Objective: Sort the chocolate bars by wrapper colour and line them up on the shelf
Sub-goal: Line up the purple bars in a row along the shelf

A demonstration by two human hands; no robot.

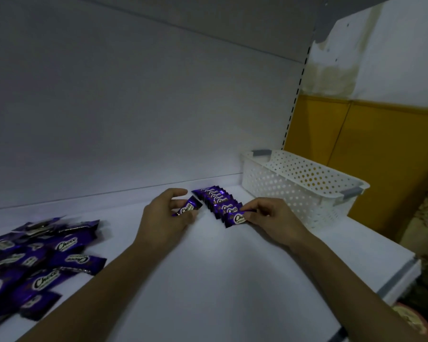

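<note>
Right hand point(269, 215) pinches the front bar point(237, 218) of the purple row point(216, 201), just left of the basket point(302, 186); left hand point(166, 218) grips the next bar point(187, 208). Advisably, each bar overlaps evenly, logo forward.

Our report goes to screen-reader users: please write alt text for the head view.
A person's right hand pinches the front purple bar of an overlapping row on a white shelf; the left hand holds another bar. Loose purple bars lie left, a white basket right.
</note>
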